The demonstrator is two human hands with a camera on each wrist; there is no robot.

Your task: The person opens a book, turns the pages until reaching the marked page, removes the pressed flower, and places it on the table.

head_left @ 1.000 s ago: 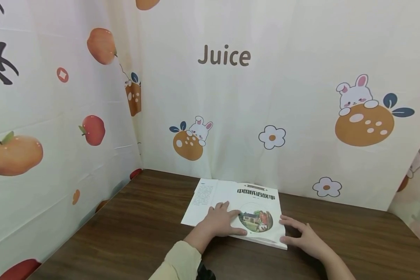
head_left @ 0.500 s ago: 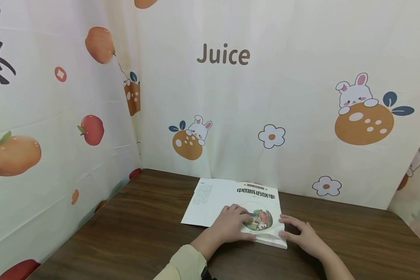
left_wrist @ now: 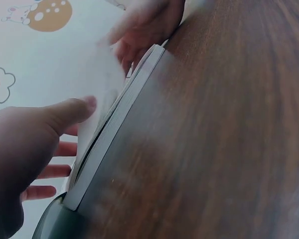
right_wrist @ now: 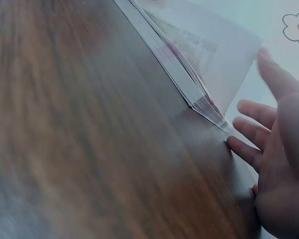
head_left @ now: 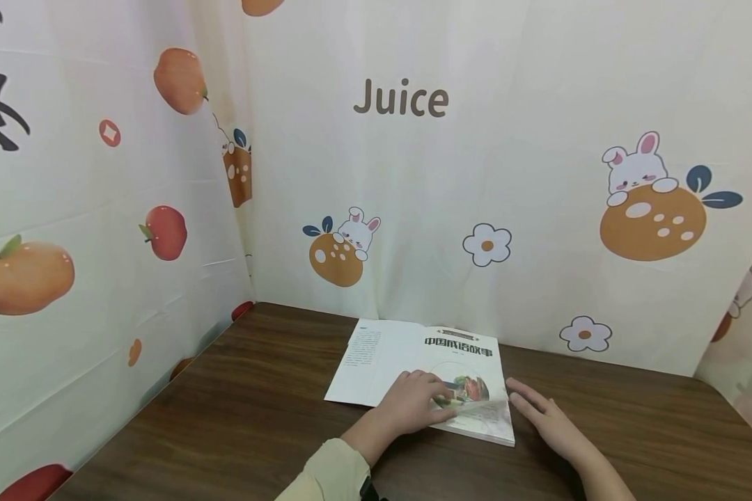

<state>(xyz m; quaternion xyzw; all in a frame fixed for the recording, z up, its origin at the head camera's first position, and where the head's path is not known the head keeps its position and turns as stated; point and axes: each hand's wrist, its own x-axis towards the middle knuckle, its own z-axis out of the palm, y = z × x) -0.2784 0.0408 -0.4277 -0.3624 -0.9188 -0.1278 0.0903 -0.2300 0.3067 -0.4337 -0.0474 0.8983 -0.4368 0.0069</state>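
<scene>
An open book with Chinese characters and a round picture lies on the table. My left hand rests on the lower part of its right page, fingers loosely bent over the picture. In the left wrist view its thumb lies against a page that stands up from the stack. My right hand is at the book's right edge with its fingers spread. In the right wrist view its thumb tip meets the corner of the lifted page, while the other fingers are apart from it.
The dark wooden table extends around the book. A white cloth curtain printed with fruit, rabbits and flowers stands close behind the book, and another printed cloth hangs on the left.
My left hand has slid right across the page, covering part of the picture. The page's lower right part has risen, baring the sheet beneath. My right thumb has moved up with the page's edge.
</scene>
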